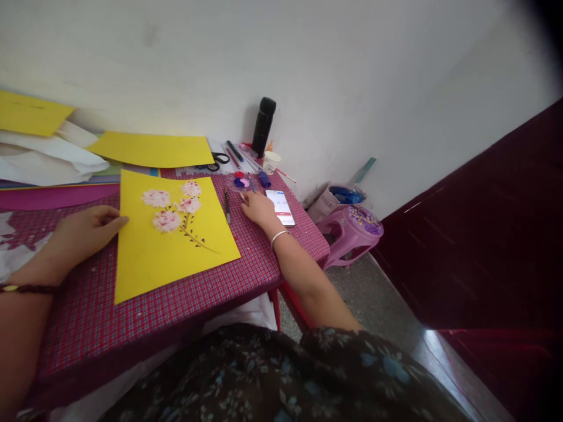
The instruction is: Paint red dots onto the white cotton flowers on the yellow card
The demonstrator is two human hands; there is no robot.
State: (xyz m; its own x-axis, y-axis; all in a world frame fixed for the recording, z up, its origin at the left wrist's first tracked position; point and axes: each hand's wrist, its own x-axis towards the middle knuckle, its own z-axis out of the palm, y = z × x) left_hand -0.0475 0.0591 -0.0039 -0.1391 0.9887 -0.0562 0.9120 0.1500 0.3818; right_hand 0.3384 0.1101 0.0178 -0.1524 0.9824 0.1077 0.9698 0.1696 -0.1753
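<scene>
A yellow sheet of paper [145, 264] lies on the checked tablecloth, painted with pink and white flowers, a brown stem and small dark leaves. At its left edge is my left hand [90, 231], fingers curled and the thumb and fingertip pinching the paper's border. My right hand [260, 210] reaches over the table beside a paint palette [240, 182] with red, blue and pink paint. Its fingers are drawn together around something thin that I cannot make out. Between the sheet and this hand lies a dark pen-like stick [227, 205].
A phone [281, 207] lies right of my right hand. Behind stand a black bottle [263, 129] and a paper cup [271, 161], near a blue tube [264, 179], scissors [216, 161] and pens. More yellow paper [153, 149] lies behind. A pink stool [352, 234] stands beyond the table's right edge.
</scene>
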